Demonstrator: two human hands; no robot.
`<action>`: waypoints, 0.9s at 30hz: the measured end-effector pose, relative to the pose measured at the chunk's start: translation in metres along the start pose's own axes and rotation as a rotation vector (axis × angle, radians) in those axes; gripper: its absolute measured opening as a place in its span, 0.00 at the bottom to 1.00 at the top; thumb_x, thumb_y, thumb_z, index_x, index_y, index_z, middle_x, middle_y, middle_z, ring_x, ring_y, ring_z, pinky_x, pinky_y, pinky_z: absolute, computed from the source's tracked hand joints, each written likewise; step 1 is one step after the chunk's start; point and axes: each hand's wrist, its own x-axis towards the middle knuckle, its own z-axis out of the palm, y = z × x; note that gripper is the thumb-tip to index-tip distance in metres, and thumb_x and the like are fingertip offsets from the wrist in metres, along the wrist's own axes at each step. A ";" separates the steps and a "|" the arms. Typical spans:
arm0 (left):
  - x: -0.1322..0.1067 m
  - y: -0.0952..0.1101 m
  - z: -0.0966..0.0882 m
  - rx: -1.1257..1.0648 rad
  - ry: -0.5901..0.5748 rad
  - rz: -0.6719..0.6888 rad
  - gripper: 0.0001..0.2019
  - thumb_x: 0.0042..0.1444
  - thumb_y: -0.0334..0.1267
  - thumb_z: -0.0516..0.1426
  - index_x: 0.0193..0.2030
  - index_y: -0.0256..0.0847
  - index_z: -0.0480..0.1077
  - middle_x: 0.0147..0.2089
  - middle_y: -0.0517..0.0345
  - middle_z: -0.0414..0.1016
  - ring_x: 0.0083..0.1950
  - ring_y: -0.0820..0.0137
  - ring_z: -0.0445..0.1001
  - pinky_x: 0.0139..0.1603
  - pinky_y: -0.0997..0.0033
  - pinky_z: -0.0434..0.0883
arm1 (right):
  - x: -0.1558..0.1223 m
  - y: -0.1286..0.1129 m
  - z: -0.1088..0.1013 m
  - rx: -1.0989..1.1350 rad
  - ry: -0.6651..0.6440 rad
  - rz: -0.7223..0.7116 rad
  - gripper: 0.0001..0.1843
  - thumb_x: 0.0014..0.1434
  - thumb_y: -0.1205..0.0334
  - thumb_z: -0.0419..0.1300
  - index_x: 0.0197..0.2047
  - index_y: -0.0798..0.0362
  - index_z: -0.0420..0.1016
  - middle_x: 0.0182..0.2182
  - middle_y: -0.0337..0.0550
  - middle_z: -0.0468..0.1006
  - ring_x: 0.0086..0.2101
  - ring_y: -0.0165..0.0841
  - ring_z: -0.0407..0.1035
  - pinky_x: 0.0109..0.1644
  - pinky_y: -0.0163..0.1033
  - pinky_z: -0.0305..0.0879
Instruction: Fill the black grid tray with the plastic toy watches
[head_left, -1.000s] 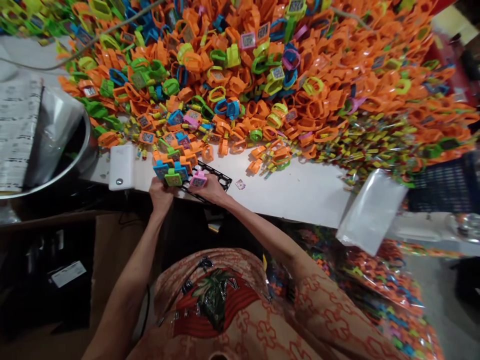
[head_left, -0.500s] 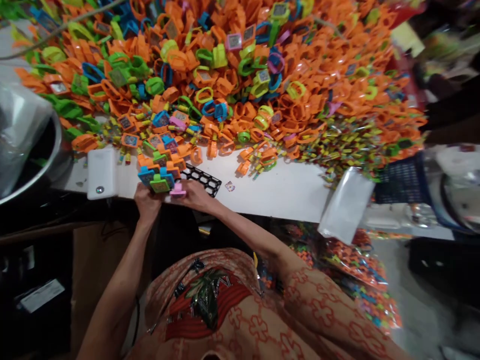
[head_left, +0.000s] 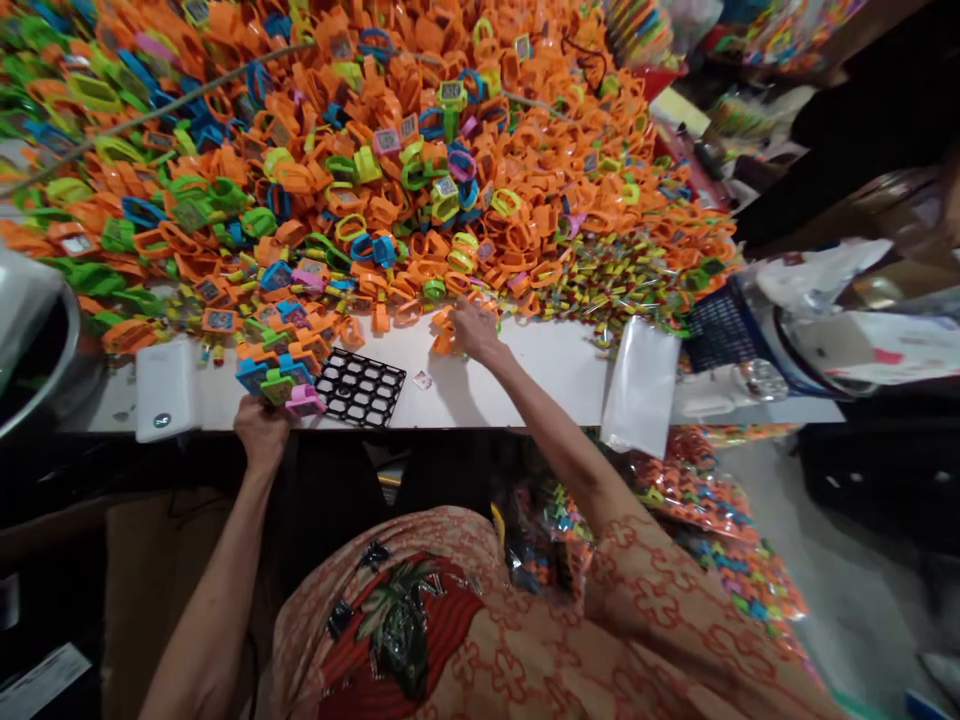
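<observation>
Toy watches (head_left: 281,375) occupy the left end of the black grid tray (head_left: 360,387), steadied by the left hand (head_left: 260,440); whether its fingers are closed cannot be told. Beyond the tray, the right hand (head_left: 472,328) closes on an orange piece (head_left: 444,340) at the pile's (head_left: 390,150) edge. Risk: neighbouring pieces snag and spill onto the worktop (head_left: 540,375).
</observation>
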 end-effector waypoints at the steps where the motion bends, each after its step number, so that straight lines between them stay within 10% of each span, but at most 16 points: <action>1: 0.001 0.001 0.001 -0.005 0.008 -0.003 0.11 0.42 0.47 0.57 0.21 0.47 0.59 0.25 0.57 0.63 0.32 0.62 0.66 0.33 0.64 0.62 | 0.004 0.012 0.002 -0.057 -0.021 -0.027 0.21 0.66 0.75 0.50 0.52 0.59 0.82 0.60 0.63 0.74 0.52 0.47 0.71 0.51 0.45 0.65; 9: 0.000 0.002 0.012 -0.060 0.082 0.043 0.14 0.40 0.49 0.59 0.21 0.46 0.60 0.25 0.58 0.64 0.33 0.62 0.67 0.36 0.64 0.64 | -0.008 -0.041 0.037 0.508 0.144 -0.037 0.17 0.68 0.63 0.49 0.54 0.57 0.74 0.46 0.54 0.78 0.43 0.41 0.70 0.47 0.42 0.64; 17: -0.004 0.005 0.015 -0.008 0.076 0.091 0.13 0.46 0.45 0.60 0.22 0.47 0.59 0.28 0.54 0.67 0.39 0.58 0.70 0.45 0.57 0.69 | -0.016 -0.152 0.060 1.275 -0.199 -0.181 0.06 0.49 0.66 0.61 0.34 0.53 0.74 0.29 0.35 0.75 0.33 0.32 0.69 0.38 0.33 0.65; 27: -0.002 0.004 0.018 -0.039 0.077 0.111 0.13 0.46 0.41 0.59 0.22 0.47 0.56 0.27 0.57 0.62 0.39 0.59 0.68 0.43 0.59 0.67 | -0.016 -0.164 0.050 0.699 -0.112 -0.444 0.04 0.59 0.68 0.62 0.34 0.55 0.78 0.39 0.46 0.82 0.37 0.35 0.73 0.40 0.35 0.61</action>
